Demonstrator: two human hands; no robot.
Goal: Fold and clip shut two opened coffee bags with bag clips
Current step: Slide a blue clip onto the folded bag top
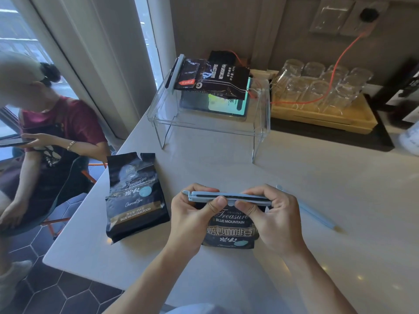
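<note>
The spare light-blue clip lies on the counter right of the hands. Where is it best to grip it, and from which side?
Probably grip the spare clip at mid-length, across its narrow width, coming from above with the right hand, which is nearest. It lies flat and alone on the counter, a thin long bar running diagonally, so thumb and finger can close on its two long sides.

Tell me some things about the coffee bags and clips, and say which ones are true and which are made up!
1. Both hands, left hand and right hand, press a blue clip on the near bag. True.
2. The left bag is already clipped. False: its top is open, with no clip on it.
3. A spare clip lies on the table, right of the hands. True.
4. The stand has nothing on it. False: a clipped bag lies on top.
5. The glasses sit on the floor. False: they sit in a tray.
</note>
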